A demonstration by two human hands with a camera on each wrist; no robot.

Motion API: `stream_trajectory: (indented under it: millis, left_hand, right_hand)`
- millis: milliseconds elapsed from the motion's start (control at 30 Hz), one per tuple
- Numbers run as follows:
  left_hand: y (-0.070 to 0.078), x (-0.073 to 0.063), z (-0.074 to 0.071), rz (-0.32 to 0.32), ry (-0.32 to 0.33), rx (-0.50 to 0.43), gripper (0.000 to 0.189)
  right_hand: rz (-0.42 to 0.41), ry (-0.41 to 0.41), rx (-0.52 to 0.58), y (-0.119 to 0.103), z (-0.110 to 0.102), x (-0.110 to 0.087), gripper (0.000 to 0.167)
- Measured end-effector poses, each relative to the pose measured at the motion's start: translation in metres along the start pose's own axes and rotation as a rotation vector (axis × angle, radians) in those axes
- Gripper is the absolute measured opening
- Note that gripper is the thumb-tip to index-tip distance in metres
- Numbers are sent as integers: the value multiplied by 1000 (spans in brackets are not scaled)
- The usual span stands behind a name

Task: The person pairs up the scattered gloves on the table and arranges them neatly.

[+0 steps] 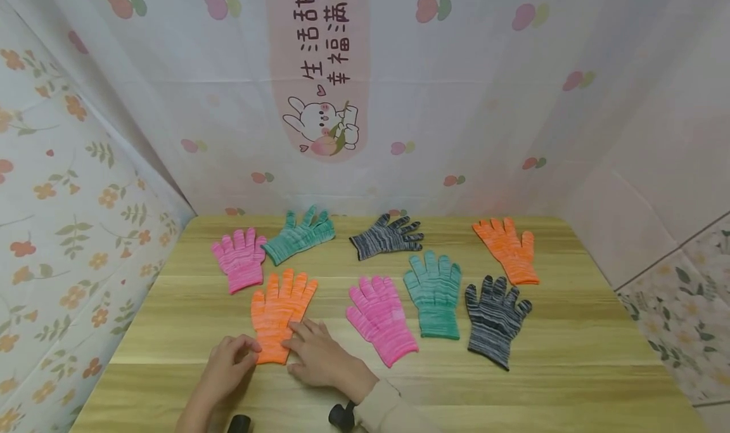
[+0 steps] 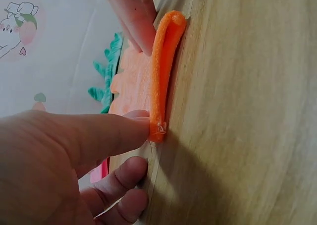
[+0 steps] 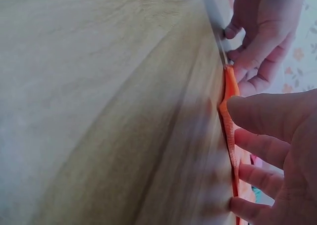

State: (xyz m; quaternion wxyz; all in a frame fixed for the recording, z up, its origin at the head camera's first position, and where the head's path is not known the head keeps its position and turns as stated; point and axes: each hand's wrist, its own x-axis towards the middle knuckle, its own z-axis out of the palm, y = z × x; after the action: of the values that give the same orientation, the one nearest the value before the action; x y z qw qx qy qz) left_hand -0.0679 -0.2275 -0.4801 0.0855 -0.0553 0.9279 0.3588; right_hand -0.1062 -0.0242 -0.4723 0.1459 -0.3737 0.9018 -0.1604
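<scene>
Orange glove (image 1: 278, 316): we are pinching its cuff (image 2: 159, 81) with left fingers (image 1: 247, 342), resting extended right fingers (image 1: 303, 333) on it; seven other gloves (image 1: 383, 322) are lying unstacked, seemingly outstanding.

I am facing a yellowish-brown bench (image 1: 570, 369) with wood grain, and it is carrying eight speckled knit gloves. The near orange glove (image 1: 278, 309) is lying with its cuff toward me. Beyond it and to its left, a pink glove (image 1: 241, 262) is lying close by; straight beyond it, a green glove (image 1: 298, 236) is slanting. Beyond it and to its right, a dark grey glove (image 1: 382, 238) is lying crosswise; much farther right, a second orange glove (image 1: 511, 254) is resting. To its right, roughly level with it, a second pink glove (image 1: 383, 321) is lying, then farther right a second green glove (image 1: 436, 300), and farther still a second dark grey glove (image 1: 495, 322).
</scene>
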Motion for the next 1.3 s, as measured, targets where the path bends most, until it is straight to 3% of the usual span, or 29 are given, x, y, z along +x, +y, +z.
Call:
stream_trajectory:
  millis: [900, 1133, 1300]
  left_hand:
    - [-1, 8, -6, 11, -58, -9, 9]
    - [-1, 9, -8, 15, -77, -3, 8]
    - [-3, 10, -8, 26, -78, -12, 8]
  right_hand:
    - [-37, -43, -18, 11, -4, -1, 48]
    - [-52, 52, 188, 32, -26, -14, 45]
    - [9, 223, 239, 72, -55, -39, 41]
